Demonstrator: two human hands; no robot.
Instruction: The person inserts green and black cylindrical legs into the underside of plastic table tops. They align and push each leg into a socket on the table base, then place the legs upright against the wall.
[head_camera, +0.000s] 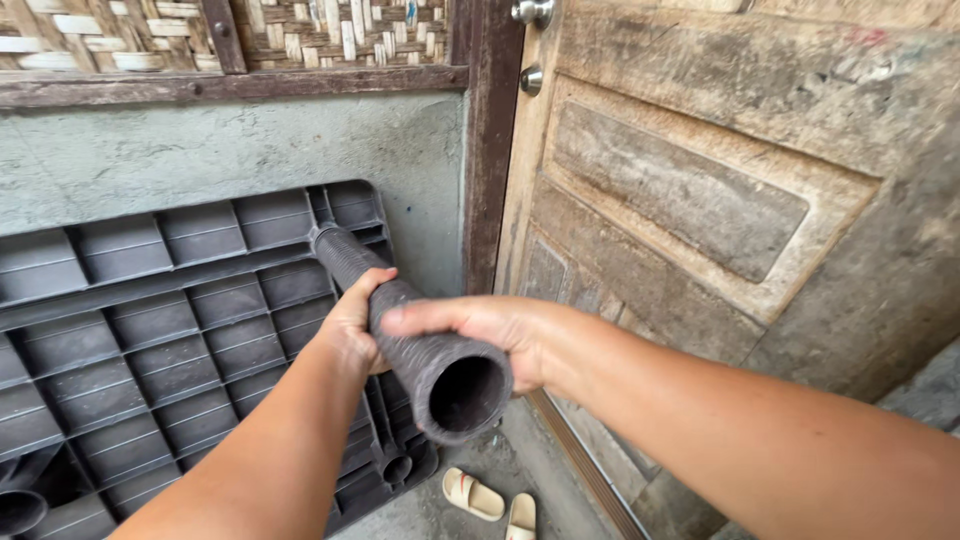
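Both hands clamped on one dark ribbed tube (420, 340), a tapered plastic leg, held roughly level with its open hollow end toward the camera. Right hand (490, 335) wraps the wide end from the right, fingers over the top, just behind the open mouth. Left hand (350, 325) grips the same tube a little farther along, thumb up over the ridges, palm on the left side. The two hands sit close together, not quite touching, with the tube between them.

Far end of the tube meets the top right corner of a grey plastic tabletop (170, 320), which stands on edge with its ribbed, gridded underside facing out. Whether the tube is seated in a socket there or only touching it cannot be told. The tabletop fills the space left of and below the hands. A round socket (397, 468) shows at its lower right corner, beneath the hands; another dark tube end (20, 510) sits at the bottom left.

Below the right hand, on the concrete floor (470, 455): a pair of pale sandals (490, 500).

Right of the hands, a worn wooden door (700, 200) with sunken panels, close by. A dark wooden post (487, 150) stands beyond the hands, between door and wall.

Behind the tabletop, a grey cement wall (200, 150). Above it, a woven cane panel (330, 30).
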